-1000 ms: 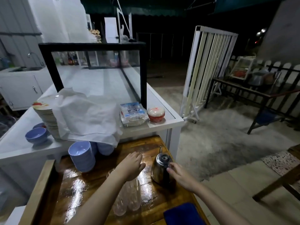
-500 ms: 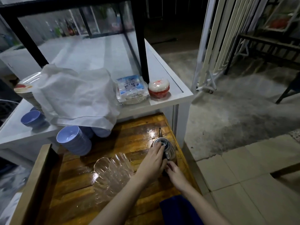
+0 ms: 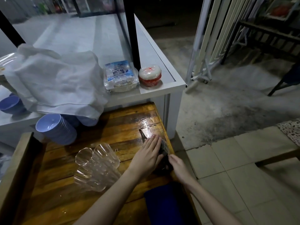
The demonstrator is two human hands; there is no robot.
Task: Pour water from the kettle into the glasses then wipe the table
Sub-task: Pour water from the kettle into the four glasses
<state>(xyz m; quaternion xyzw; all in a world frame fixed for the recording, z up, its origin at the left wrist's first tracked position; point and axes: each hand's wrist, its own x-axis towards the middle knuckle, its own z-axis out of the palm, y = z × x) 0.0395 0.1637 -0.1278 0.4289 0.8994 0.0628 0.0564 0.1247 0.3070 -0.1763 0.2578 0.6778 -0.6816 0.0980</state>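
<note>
Head view, sole record. Wooden table (image 3: pixel 81 200): varnished planks, wet sheen toward the far right corner. Kettle (image 3: pixel 163 147): small, dark metal, standing at the table's right edge, spout pointing away from the person; largely covered by the hands. Left hand (image 3: pixel 148 155): laid flat over the kettle's top, fingers extended and together, pressing on the lid rather than gripping. Right hand (image 3: pixel 177 165): at the near side of the kettle where the handle should be; whether the fingers have closed round it cannot be told. Glasses (image 3: pixel 95 168): three clear ribbed tumblers clustered just left of the kettle, apparently empty; their tilt is hard to judge through the wide lens. Blue cloth (image 3: pixel 164 207): folded on the near edge, untouched. Incidentals: stack of blue bowls (image 3: pixel 56 129) at the far left; white counter (image 3: pixel 155 65) beyond, draped with a white sheet (image 3: pixel 56 82). Step in hand, by judgement: securing the kettle before the first pour. Next move calls for a firm handle grip, a lift, and the spout carried left over a glass rim.
</note>
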